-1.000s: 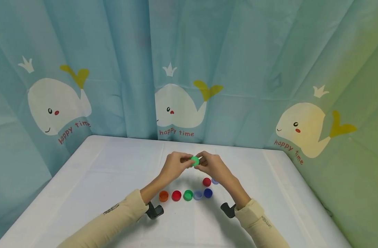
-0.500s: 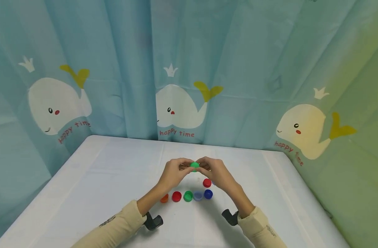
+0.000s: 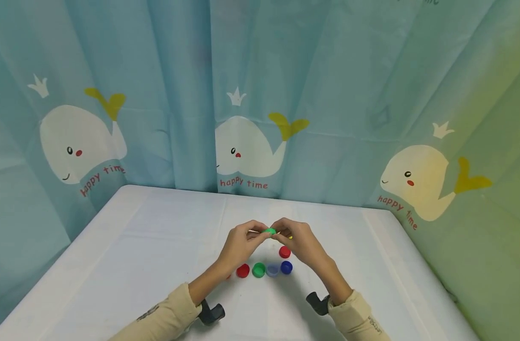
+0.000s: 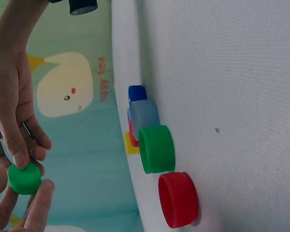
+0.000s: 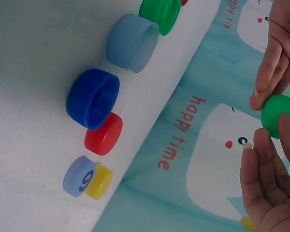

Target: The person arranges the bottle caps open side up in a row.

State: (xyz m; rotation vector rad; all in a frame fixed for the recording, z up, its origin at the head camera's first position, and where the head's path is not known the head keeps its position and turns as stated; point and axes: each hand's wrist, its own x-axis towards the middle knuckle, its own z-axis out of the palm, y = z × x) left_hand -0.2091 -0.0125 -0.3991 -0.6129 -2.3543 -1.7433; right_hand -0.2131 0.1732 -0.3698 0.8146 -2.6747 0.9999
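Both hands meet above the table around a green bottle cap (image 3: 270, 231). My left hand (image 3: 239, 242) pinches it from the left between thumb and fingertips. From the right, my right hand (image 3: 301, 240) grips the same cap. In the right wrist view the cap's smooth round face (image 5: 279, 116) shows, with a thumb pressed on it. Below the hands stands a row of open-topped caps: red (image 3: 243, 270), green (image 3: 258, 270), pale blue (image 3: 272, 270) and dark blue (image 3: 286, 267). An orange cap is mostly hidden by the left forearm.
Behind the row sits another red cap (image 3: 284, 252). A yellow cap (image 5: 100, 181) and a lilac cap (image 5: 79, 176) with a printed digit lie near it. The white table (image 3: 149, 237) ends at a blue curtain (image 3: 260, 61) printed with whales.
The green cap and both hands have come lower and nearer, and the cap has tipped so its face shows thinner. The left forearm now covers most of the orange cap.
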